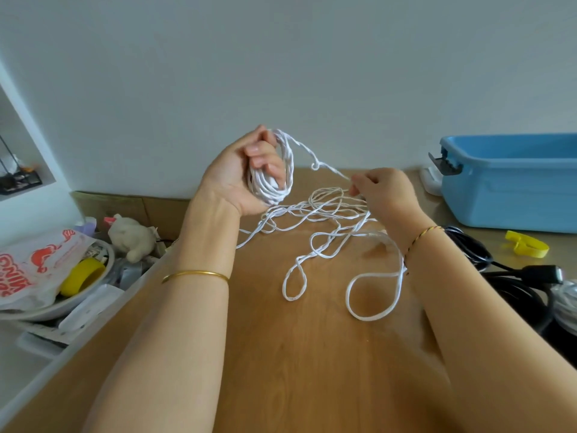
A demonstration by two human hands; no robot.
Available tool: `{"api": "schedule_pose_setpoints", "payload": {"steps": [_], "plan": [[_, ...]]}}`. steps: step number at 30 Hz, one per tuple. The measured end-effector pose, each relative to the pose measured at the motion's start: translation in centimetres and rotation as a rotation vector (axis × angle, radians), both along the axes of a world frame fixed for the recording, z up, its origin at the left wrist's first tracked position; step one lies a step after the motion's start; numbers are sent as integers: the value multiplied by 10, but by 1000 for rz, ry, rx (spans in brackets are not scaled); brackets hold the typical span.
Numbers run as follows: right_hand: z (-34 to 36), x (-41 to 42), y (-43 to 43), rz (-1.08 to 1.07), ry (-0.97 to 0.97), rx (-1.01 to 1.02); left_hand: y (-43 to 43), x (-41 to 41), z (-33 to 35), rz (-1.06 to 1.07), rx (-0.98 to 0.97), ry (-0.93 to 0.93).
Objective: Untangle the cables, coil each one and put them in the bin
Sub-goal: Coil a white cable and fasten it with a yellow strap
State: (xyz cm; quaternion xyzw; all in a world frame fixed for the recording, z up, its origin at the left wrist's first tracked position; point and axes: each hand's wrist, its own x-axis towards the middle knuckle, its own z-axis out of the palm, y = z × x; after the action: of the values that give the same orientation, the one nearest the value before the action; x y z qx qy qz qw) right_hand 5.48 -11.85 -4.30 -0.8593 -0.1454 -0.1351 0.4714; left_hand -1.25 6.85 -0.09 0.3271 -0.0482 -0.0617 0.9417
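The left hand [246,173], at 11 o'clock, grips the wound turns of the white cable [271,189], so the right hand [385,192], pinching the strand at 1 o'clock, should feed slack evenly and free tangled loops first.

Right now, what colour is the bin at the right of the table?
Light blue. The bin shows best in the head view, the only view given.

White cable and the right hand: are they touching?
Touching. The head view shows the right hand pinching a strand of the white cable that runs up to the coil in the left hand.
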Motion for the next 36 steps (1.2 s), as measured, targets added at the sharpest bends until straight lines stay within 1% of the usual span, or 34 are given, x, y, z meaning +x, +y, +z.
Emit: {"api": "schedule_pose_setpoints", "payload": {"steps": [3,5,8,11,13,15,16,17,18,20,22,24,25,26,27,28,30,32,33,36], "plan": [[-1,-5,7,113,36,-157,6,6,-2,82,-322,-42],[1,-10,10,231,75,-226,10,7,-2,203,-422,-52],[10,-21,12,410,144,-322,11,6,-2,410,-434,-80],[23,-33,14,549,154,-418,12,11,-4,474,-441,-122],[31,-40,13,615,147,-440,8,16,-4,515,-381,-133],[37,-46,13,651,133,-460,-1,19,-6,572,-240,-113],[39,-48,12,656,127,-469,-6,21,-7,607,-131,-96],[40,-49,12,653,122,-471,-11,22,-10,657,21,-86],[41,-50,12,640,113,-461,-15,23,-15,714,219,-89],[43,-48,12,585,72,-404,-20,23,-23,787,650,-151],[42,-45,11,516,10,-336,-22,22,-25,758,1006,-222],[41,-39,12,446,-74,-312,-22,18,-22,694,1344,-258],[40,-36,12,399,-127,-314,-23,16,-19,646,1472,-277],[39,-32,11,345,-178,-308,-24,13,-18,591,1560,-292],[37,-28,10,291,-214,-292,-25,11,-17,547,1608,-290],[37,-25,8,241,-244,-268,-25,9,-16,514,1616,-265],[34,-17,4,147,-302,-229,-25,5,-13,427,1493,-185],[33,-13,2,82,-355,-196,-25,2,-10,335,1368,-150],[33,-13,2,79,-364,-168,-26,1,-9,295,1363,-159],[31,-14,3,108,-346,-78,-31,-3,-8,224,1485,-211]]}}
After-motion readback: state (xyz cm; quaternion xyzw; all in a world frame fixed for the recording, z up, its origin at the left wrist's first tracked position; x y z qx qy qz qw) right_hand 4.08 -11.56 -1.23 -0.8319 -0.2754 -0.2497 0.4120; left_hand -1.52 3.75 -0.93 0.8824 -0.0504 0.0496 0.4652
